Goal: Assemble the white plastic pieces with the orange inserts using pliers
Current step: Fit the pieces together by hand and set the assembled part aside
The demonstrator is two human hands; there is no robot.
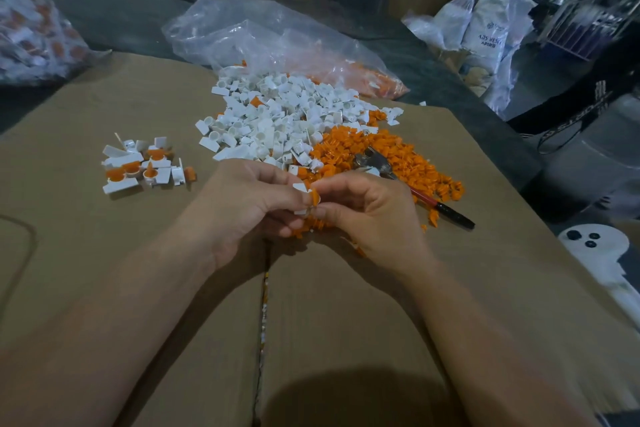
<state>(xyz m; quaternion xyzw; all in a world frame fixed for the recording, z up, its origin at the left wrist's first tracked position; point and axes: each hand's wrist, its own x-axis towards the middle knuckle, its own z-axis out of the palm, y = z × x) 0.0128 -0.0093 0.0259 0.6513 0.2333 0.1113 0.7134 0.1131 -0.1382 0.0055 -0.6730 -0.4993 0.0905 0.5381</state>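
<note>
Over the worktop's [104, 253] middle the left hand [242, 204] pinches a white piece [300, 188] and the right hand [363, 208] presses an orange insert [314, 197] against it, while the pliers [379, 163] lie just beyond the right hand, handles slanting toward the right edge.

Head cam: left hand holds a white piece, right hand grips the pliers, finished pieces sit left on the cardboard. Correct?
One error. The red-and-black-handled metal pliers lie on the heap of orange plastic inserts, in neither hand. The right hand pinches a small orange insert against the white plastic piece in the left hand. The finished white-and-orange pieces do sit left on the brown cardboard. Head view.
</note>
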